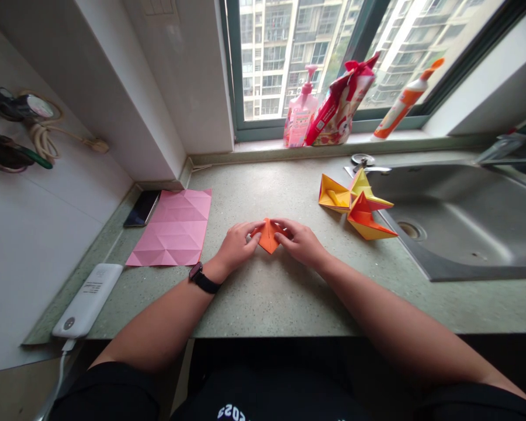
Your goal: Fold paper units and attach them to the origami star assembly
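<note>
View from head height, looking down on a speckled green counter point(267, 298) below a window point(284, 52).

Far L: a coiled cord point(44, 140) hangs on the white wall. Below it, at the counter's front L corner, lies a white power bank point(89, 300) w/ a cable running off its near end. Further back along the L edge lies a dark phone point(142, 208), screen up. Just beside the phone is a pink paper sheet point(173, 228), flat and creased all over w/ triangle folds.

Centre: the left hand point(235, 247), black watch point(203, 279) on its wrist, and the right hand point(304, 242) meet over a small orange paper point(269, 237). The paper is folded to a point facing the person and rests on the counter, about mid-depth. Each hand pinches one side of it, thumb and fingers closed tight on the edges; L side and R side both gripped.

Behind, on the sill: a pink pump bottle point(300, 117) touching a red pouch point(342, 105), then, well apart, a leaning orange-and-white bottle point(405, 102).

R of the hands: three folded paper shapes point(355, 204), yellow and orange, bunched together by the rim of a steel sink point(464, 234), one overhanging it. The sink fills the R side; its tap point(504, 146) sits at the far R corner.
</note>
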Demonstrator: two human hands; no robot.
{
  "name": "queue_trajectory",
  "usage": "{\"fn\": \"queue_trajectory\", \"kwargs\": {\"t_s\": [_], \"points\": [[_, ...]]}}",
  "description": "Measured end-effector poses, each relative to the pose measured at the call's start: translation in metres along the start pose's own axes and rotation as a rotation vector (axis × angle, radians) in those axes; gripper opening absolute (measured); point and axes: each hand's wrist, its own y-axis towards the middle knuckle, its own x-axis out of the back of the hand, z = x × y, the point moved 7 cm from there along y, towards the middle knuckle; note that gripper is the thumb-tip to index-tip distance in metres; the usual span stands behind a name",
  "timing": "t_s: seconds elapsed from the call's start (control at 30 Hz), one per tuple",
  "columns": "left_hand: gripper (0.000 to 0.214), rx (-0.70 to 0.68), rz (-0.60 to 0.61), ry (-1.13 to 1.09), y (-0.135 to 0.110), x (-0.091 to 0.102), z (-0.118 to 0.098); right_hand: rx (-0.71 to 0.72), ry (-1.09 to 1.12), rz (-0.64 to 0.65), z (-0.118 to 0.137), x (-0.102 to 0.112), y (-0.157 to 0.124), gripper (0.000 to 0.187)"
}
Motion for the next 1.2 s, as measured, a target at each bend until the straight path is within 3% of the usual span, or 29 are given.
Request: {"fn": "queue_trajectory", "kwargs": {"t_s": [0.13,0.3,0.63,1.2], "points": [[0.041,0.009,0.062,0.262,0.004,-0.009,0.006,0.026,-0.283,0.014,-0.001,-0.005,0.005,0.038],[0.04,-0.025,0.073,0.417,0.004,-0.018,0.01,0.02,-0.511,0.058,-0.005,-0.014,0.009,0.035],[0.054,-0.07,0.274,0.408,-0.002,-0.039,0.016,0.1,-0.617,0.19,0.001,-0.023,0.007,0.038],[0.081,-0.019,0.39,0.474,0.006,-0.035,0.029,0.026,-0.742,0.374,-0.011,-0.028,0.005,0.063]]}}
